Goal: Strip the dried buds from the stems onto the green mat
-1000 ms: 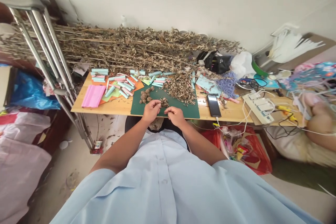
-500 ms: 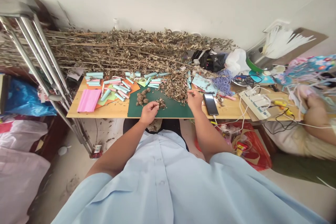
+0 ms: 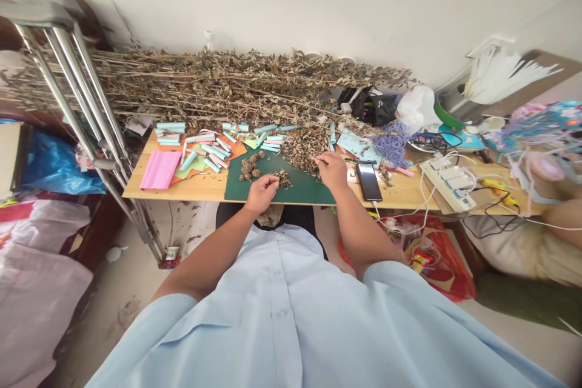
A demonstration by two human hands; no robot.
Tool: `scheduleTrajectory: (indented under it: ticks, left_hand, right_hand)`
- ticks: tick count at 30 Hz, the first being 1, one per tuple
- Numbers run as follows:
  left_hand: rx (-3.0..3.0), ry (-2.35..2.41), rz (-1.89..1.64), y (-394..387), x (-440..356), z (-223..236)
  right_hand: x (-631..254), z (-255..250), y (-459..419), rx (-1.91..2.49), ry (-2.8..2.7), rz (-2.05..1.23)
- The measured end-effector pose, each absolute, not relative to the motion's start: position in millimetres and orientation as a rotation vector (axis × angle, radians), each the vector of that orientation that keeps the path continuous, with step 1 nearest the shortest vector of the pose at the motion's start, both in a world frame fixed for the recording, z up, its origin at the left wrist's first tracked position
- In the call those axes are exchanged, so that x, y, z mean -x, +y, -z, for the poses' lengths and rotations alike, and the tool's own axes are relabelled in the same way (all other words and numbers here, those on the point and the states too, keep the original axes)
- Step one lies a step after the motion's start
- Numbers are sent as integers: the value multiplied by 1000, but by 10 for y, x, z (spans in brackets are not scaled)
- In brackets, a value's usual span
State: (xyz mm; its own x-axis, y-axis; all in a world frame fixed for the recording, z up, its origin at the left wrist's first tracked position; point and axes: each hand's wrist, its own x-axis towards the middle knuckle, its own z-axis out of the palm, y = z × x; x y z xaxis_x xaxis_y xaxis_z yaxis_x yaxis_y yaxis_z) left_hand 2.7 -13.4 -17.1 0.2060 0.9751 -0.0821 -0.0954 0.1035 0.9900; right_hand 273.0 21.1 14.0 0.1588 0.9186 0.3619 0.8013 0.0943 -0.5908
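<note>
My left hand [image 3: 262,193] is closed, fingertips pressed together at a small clump of dried leaves [image 3: 284,179] on the green mat [image 3: 245,191]. Over the right side of the mat, my right hand [image 3: 331,170] is closed in a pinch beside the larger heap of dried leaves [image 3: 305,153]. Whatever sits between its fingertips is too small to make out. Several brown balls of crumpled leaf [image 3: 250,167] lie together left of centre on the mat. Just right of my right hand rests a black phone [image 3: 369,182] with a white cable plugged in.
Dried leafy stalks [image 3: 218,85] stretch along the back. Pastel paper rolls [image 3: 213,151] and a pink paper sheet [image 3: 160,170] lie at left. Purple yarn [image 3: 391,144] and a power strip [image 3: 448,185] are at right. Metal crutches [image 3: 91,97] lean on the left. Another person's arm [image 3: 564,212] shows far right.
My right hand has shifted slightly left and in over the leaf heap. My left hand stays by the small clump. The other person's arm has moved right, and the view has shifted slightly.
</note>
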Motion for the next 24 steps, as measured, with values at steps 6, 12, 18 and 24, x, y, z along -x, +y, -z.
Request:
scheduleTrajectory:
  ticks: [6,12,18,24]
  left_hand:
    - [-1156,1047,-1040,-126,-25,186]
    - [-1143,1024,-1046,-124,-22,184]
    - [-1140,1026,-1048,-131,-24,182]
    - [-1140,984,-1063,-136,-21,196]
  right_hand:
    - [-2771,-240,232,1756,-1434,-250]
    - [-2744,-317,248,1760,-1214,-299]
    - [-2749,-325,284,1753,-1142,-439]
    - [-2684,-436,231,1646,-1105,-119]
